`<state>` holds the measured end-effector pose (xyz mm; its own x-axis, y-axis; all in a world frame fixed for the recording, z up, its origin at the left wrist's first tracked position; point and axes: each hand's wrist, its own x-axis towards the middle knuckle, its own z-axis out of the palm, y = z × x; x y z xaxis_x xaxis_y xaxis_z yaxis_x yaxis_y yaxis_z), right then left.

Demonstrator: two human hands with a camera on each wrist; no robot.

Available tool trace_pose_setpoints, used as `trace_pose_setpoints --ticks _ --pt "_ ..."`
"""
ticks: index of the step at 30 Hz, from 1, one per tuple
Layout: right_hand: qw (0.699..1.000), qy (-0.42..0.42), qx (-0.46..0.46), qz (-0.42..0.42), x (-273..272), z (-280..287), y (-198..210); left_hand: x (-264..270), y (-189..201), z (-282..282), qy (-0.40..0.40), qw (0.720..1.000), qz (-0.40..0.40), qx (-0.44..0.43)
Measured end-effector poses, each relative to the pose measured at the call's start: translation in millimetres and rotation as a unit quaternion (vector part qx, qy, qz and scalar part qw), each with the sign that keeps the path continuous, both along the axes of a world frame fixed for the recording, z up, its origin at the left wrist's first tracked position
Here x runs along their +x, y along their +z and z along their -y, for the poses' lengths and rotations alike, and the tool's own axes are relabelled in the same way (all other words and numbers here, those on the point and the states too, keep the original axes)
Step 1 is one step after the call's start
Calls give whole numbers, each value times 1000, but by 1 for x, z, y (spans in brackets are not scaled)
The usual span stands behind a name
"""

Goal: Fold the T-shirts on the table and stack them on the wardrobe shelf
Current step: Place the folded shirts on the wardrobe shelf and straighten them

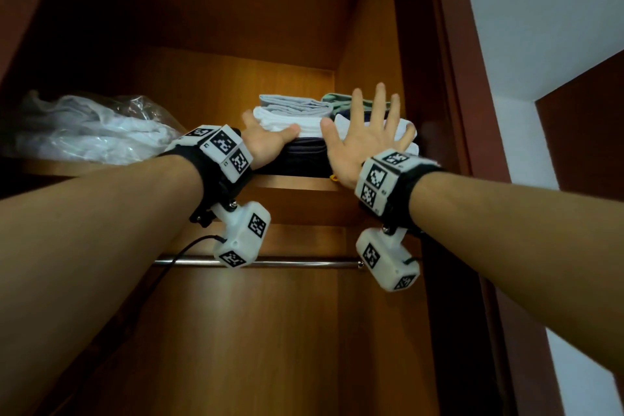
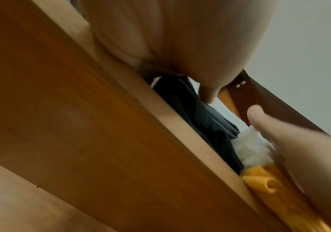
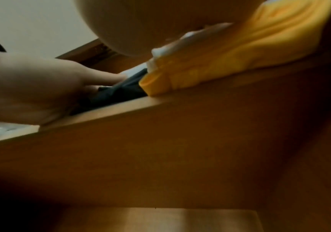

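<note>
The step in hand is judged to be the seating of folded T-shirts on the wardrobe shelf [image 1: 297,182]. The stack [image 1: 304,132] lies at the front edge of the wardrobe shelf, toward its right end, with a dark T-shirt [image 1: 304,154] under white ones. A yellow T-shirt [image 3: 230,59] lies at the wardrobe shelf's front lip, its folded end slightly overhanging.

The left hand [image 1: 266,145] is laid against the left front of the stack, thumb extended along the white layer; nothing is seen to be gripped. The right hand [image 1: 364,135] is held flat with fingers [image 1: 380,101] straight and spread against the stack's right front; nothing is grasped.

For a good result, pressure should be applied evenly by both palms, so that the stack is slid back from the wardrobe shelf's lip without the layers being skewed. The overhanging yellow fold should be pushed fully onto the wardrobe shelf. A plastic bag [image 1: 91,125] lies on the wardrobe shelf, left of the stack, and should not be disturbed.
</note>
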<state>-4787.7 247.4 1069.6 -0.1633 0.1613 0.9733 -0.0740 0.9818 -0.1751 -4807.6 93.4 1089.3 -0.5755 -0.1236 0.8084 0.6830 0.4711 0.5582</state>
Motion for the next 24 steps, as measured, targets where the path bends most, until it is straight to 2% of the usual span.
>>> trace_pose_setpoints --ticks 6,14,19,24 --pt "1000 8 -3 19 -17 -6 -4 -4 -5 4 89 993 -29 -72" --pt "996 32 -17 79 -26 -10 -2 -6 -5 6 112 988 -39 -103" --pt "993 51 -39 99 -20 -8 0 -6 -1 7 91 993 -6 -81" --pt "991 47 -34 123 -19 -10 5 -8 6 7 -2 999 33 -14"
